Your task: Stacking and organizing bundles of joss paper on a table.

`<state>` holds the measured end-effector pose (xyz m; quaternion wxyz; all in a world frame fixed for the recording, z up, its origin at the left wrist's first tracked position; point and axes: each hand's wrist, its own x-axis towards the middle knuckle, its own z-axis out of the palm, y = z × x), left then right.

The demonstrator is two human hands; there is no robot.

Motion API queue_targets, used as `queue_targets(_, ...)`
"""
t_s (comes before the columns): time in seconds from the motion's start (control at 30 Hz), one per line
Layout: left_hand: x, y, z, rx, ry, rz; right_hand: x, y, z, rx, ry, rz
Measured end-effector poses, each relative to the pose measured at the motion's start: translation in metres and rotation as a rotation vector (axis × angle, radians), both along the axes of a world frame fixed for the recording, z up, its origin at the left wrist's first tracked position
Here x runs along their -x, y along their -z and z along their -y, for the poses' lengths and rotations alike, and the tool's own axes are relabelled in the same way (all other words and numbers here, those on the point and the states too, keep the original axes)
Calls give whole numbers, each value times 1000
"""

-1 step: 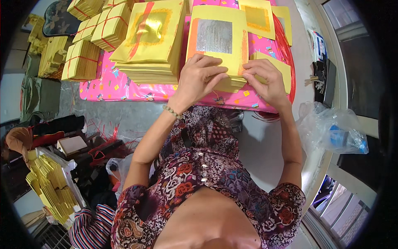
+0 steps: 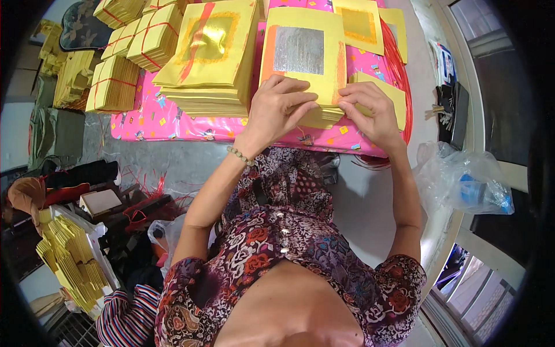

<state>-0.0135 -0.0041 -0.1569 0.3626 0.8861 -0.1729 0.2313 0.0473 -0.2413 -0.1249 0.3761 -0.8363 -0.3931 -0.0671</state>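
A stack of yellow joss paper (image 2: 318, 118) lies in front of me on the table, its top sheet (image 2: 326, 87) bearing a silver foil square and orange edge marks. My left hand (image 2: 283, 107) bends over the stack's near edge, thumb and fingertips closed on the paper near its middle. A beaded bracelet circles that wrist. At the near right corner my right hand (image 2: 370, 110) pinches the paper between thumb and fingers. The paper between the fingertips is partly hidden. Left of this stack stands a taller joss paper stack (image 2: 199, 92) with a gold foil square on top.
A pink patterned cover (image 2: 173, 128) lies over the table. Bundles (image 2: 153, 37) tied with red string crowd the far left. Gold-foil sheets (image 2: 358, 26) and red strands (image 2: 396, 63) lie on the right. A clear plastic bag (image 2: 439, 179) hangs low at right; a box (image 2: 95, 289) of yellow paper stands lower left.
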Motion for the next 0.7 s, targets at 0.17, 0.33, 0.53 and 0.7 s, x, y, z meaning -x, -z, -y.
queue_targets(0.17,1,-2,1,0,-14,0,0,0,-1,-28,14,-40)
queue_targets(0.33,-1,-3,2,-11,-21,29,1,1,-1,-23,32,-66)
queue_targets(0.53,-9,-1,-2,-102,-19,143,0,-2,-2,-18,36,-120)
queue_targets(0.7,-10,-11,-4,-139,34,138,2,-5,-3,16,104,-166)
